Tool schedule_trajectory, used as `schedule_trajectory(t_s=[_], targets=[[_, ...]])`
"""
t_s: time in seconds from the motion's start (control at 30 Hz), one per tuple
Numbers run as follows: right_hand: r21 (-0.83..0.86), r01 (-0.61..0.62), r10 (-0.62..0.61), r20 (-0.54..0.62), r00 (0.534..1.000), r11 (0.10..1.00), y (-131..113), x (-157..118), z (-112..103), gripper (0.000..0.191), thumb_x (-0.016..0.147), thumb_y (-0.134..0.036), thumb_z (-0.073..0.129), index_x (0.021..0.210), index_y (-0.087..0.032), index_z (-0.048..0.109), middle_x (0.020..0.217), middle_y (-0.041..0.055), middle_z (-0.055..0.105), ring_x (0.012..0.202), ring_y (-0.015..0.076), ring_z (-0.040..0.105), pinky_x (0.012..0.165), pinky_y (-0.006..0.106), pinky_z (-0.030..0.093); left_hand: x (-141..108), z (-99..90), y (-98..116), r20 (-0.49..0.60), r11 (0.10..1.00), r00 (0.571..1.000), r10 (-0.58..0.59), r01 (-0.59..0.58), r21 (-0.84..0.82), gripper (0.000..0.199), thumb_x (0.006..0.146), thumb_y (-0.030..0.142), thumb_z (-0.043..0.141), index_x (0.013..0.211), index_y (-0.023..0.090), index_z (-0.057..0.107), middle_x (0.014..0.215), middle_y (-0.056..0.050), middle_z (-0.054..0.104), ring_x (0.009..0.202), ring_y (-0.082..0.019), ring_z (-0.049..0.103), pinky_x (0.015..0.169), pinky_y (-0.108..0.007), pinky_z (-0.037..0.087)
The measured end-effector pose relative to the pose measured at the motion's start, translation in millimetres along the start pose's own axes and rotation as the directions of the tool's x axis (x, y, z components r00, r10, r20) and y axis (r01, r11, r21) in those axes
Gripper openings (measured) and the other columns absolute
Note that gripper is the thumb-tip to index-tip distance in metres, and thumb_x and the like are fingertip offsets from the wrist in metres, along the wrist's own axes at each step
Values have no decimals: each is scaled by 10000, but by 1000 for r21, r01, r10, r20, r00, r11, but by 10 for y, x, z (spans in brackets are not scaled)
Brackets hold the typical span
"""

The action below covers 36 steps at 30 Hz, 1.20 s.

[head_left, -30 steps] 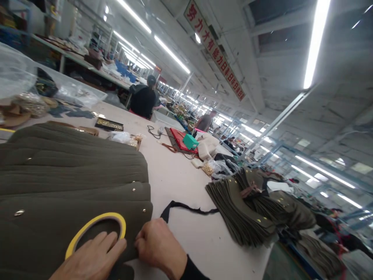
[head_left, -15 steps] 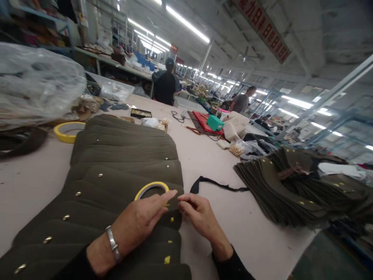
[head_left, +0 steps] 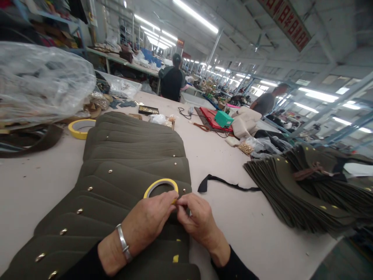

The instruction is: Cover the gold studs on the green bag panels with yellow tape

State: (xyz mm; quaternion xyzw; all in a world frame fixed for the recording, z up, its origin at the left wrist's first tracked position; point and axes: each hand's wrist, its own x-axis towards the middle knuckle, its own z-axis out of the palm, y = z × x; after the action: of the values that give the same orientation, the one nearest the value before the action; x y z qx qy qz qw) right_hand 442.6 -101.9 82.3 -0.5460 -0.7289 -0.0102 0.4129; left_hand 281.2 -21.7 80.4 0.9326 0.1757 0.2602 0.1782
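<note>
My left hand is closed round the near side of a roll of yellow tape, held over overlapping olive-green fabric panels. My right hand pinches at the roll's right edge, its fingertips meeting those of the left; a little yellow tape shows there, the rest is hidden by the fingers. Gold studs run along the panels' left part, with smaller ones near the right edge. Small yellow tape pieces stick to the panels just below my hands.
A second yellow tape roll lies left, near a big clear plastic bag. To the right are a black strip and a fanned stack of olive panels. A green box stands farther back; two people are beyond the table.
My right hand has moved left and its fingertips now meet my left hand at the roll's edge. The whole view has shifted slightly, with the scene sliding right.
</note>
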Motion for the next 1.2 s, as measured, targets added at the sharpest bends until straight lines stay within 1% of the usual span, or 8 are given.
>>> schedule_trajectory(t_s=[0.17, 0.27, 0.4, 0.53, 0.67, 0.87, 1.1, 1.2], targets=[[-28, -45, 43, -80, 996, 999, -55, -2, 19, 156, 804, -74, 494, 800, -169, 618, 673, 27, 624, 605, 145, 579, 582, 254, 459, 32, -85, 86, 111, 985, 986, -128, 113, 128, 177, 924, 126, 397, 878, 215, 543, 777, -6, 611, 669, -182, 623, 568, -280, 480], [84, -283, 288, -61, 956, 955, -127, 23, 14, 132, 786, -120, 523, 731, -179, 627, 637, 11, 627, 564, 132, 576, 543, 236, 456, 28, -70, 112, 55, 979, 990, -130, 120, 166, 200, 937, 151, 382, 841, 217, 545, 754, -6, 588, 628, -171, 594, 547, -273, 440], [413, -663, 683, 124, 720, 624, -154, 47, 79, 101, 768, -219, 579, 686, -172, 613, 550, -17, 612, 463, 119, 578, 443, 206, 448, 9, 6, 112, -81, 980, 995, -64, 78, 183, 249, 956, 168, 348, 807, 211, 543, 730, -12, 570, 619, -158, 570, 547, -267, 409], [527, -724, 785, 159, 598, 445, 38, 53, 125, 157, 721, -302, 651, 690, -152, 615, 528, -23, 604, 427, 114, 582, 417, 200, 461, -11, 77, 135, -140, 985, 990, -20, 43, 167, 228, 951, 151, 371, 814, 208, 543, 730, -8, 570, 627, -150, 562, 565, -263, 412], [524, -792, 847, 222, 482, 313, 325, 69, 13, 305, 662, -409, 730, 719, -121, 647, 523, -12, 611, 404, 100, 567, 408, 194, 467, -7, 123, 156, 19, 971, 998, -66, 60, 232, 160, 925, 126, 437, 849, 207, 552, 782, -18, 601, 673, -178, 568, 593, -286, 448], [432, -787, 782, 246, 573, 441, 481, 44, -23, 317, 708, -423, 711, 757, -111, 689, 561, 2, 621, 458, 98, 564, 451, 205, 489, 77, 114, 143, 295, 956, 941, -164, 78, 282, 145, 910, 92, 460, 902, 192, 565, 939, -56, 639, 863, -229, 575, 694, -338, 508], [44, -670, 658, 155, 737, 741, 388, 93, 58, 170, 803, -256, 561, 733, -161, 683, 620, 13, 663, 550, 139, 600, 527, 234, 480, 69, 111, 155, 317, 960, 932, -178, 93, 266, 143, 917, 103, 443, 893, 188, 556, 933, -62, 634, 854, -239, 560, 713, -367, 512], [-49, -599, 599, 135, 789, 799, 366, 114, 67, 157, 804, -216, 540, 735, -175, 675, 676, 18, 695, 589, 147, 624, 582, 242, 481, 57, 111, 156, 316, 959, 929, -191, 109, 262, 146, 915, 99, 442, 894, 189, 554, 934, -61, 631, 849, -239, 561, 705, -365, 511]])
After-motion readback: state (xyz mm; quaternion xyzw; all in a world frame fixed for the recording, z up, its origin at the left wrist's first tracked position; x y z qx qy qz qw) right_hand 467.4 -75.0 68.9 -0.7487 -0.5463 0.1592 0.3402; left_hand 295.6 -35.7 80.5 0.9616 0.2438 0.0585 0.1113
